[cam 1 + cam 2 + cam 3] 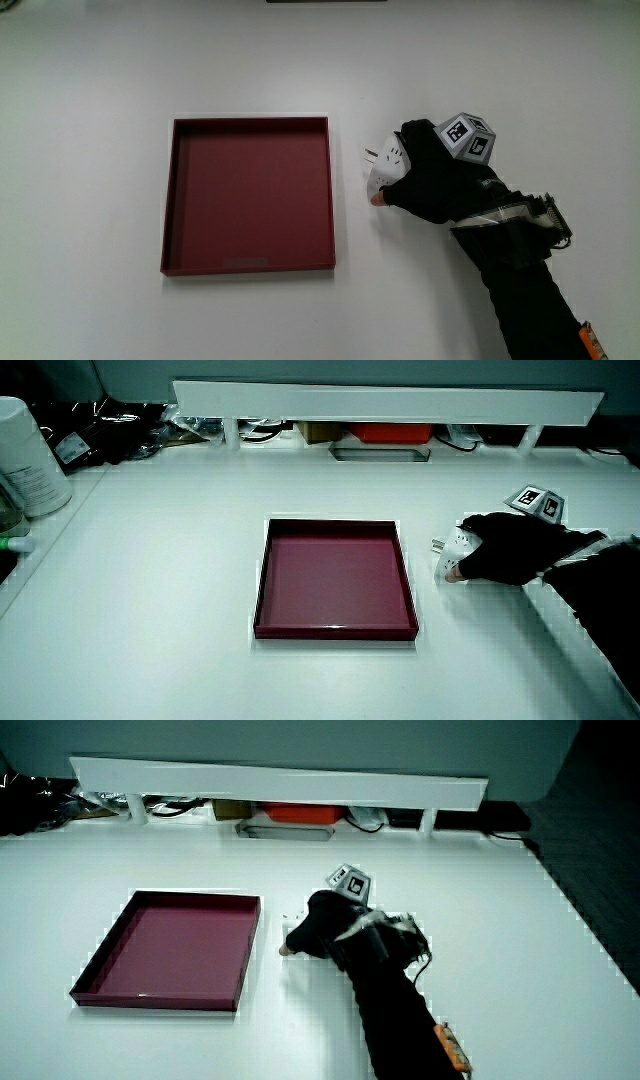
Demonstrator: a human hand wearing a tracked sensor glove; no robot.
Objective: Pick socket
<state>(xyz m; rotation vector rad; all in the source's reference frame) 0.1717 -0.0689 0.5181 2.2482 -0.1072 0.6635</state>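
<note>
The hand (437, 180) lies over the white socket (388, 168) on the table (100, 80) just beside the red tray (168, 200), fingers curled around it; the grasp step is judged under way, and lifting it clear comes next.

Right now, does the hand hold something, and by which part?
The hand closes over the white socket beside the red tray, covering its top. The socket seems to rest on the table.

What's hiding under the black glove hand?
Under the hand a white socket lies on the table beside the red tray. Only its end nearest the tray peeks out; the glove covers the rest.
</note>
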